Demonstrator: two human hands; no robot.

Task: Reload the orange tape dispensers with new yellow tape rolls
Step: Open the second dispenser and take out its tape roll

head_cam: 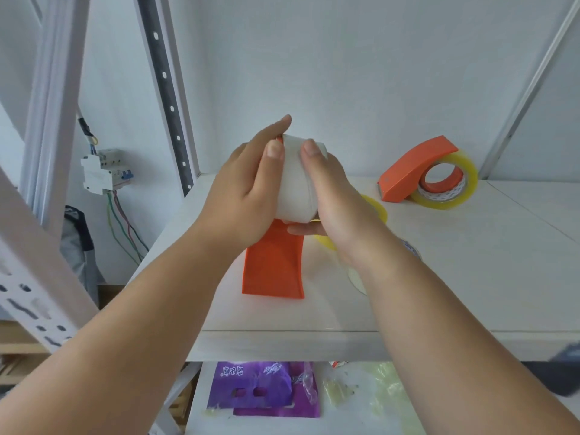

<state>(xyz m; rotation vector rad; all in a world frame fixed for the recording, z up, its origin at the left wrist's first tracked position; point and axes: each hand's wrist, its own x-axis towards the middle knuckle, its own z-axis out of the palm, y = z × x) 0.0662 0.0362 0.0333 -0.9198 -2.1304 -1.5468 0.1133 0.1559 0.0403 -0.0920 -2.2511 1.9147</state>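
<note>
On shelf point(470, 262), 2 orange dispensers point(273, 265), 2 hands point(248, 189) gripping 1.

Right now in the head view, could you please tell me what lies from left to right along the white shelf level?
Grey electrical breaker box on the wall → orange tape dispenser held in both hands → loaded orange tape dispenser with yellow tape roll standing on the shelf.

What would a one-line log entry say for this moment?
left hand: grips pale tape roll | right hand: grips same roll | held orange plastic dispenser: under roll | second orange dispenser: loaded, on shelf
</note>
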